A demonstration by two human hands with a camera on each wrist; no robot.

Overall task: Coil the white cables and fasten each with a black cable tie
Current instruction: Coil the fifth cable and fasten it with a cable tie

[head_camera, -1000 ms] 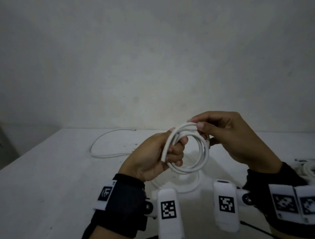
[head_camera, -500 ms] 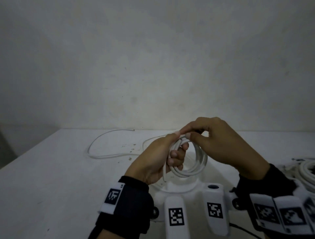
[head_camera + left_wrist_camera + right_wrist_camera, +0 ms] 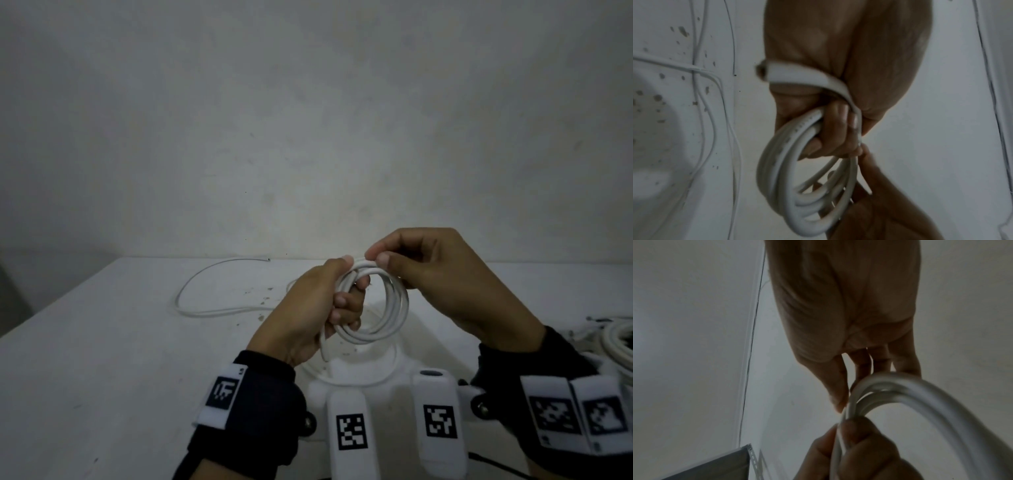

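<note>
A white cable coil [image 3: 394, 308] of several loops is held above the white table [image 3: 102, 359]. My left hand [image 3: 318, 308] grips its left side with curled fingers, and the cable's short cut end [image 3: 324, 353] sticks out below the fist. My right hand [image 3: 438, 281] pinches the top of the coil between thumb and forefinger. The left wrist view shows the coil [image 3: 785, 178] wrapped through my left fingers [image 3: 838, 129]. In the right wrist view the loops [image 3: 900, 389] run under my right fingers [image 3: 838, 386]. The uncoiled rest of the cable [image 3: 205, 294] trails across the table. No black tie is visible.
Another white cable coil [image 3: 616, 346] lies at the table's right edge. A loose cable loop [image 3: 376, 373] rests on the table under my hands. A grey wall stands behind the table. A grey metal piece [image 3: 715, 467] shows in the right wrist view.
My right hand has brought another turn of cable round and moved left to meet the left thumb at the coil's top. The trailing cable on the table has shifted slightly.
</note>
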